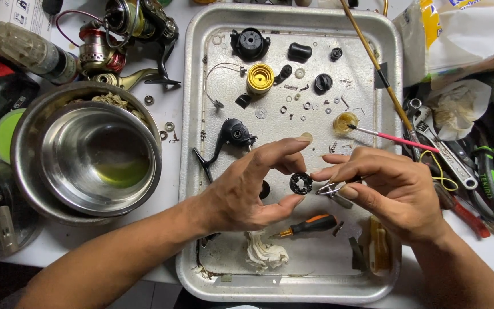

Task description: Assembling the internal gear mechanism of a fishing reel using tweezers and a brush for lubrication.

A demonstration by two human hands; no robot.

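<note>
Hands above the metal tray (195,86): left hand (247,191) pinching a small black ring (301,183), right hand (393,191) gripping pliers (331,191) just beside it.

left hand (247,191) pinching small black round part (301,183) over metal tray (201,86); right hand (393,191) gripping small pliers (333,191) just beside it. on tray: yellow spool (259,78), black reel body (232,136), orange-handled screwdriver (310,226), crumpled tissue (264,254). steel bowls (98,154) left of tray.
</note>
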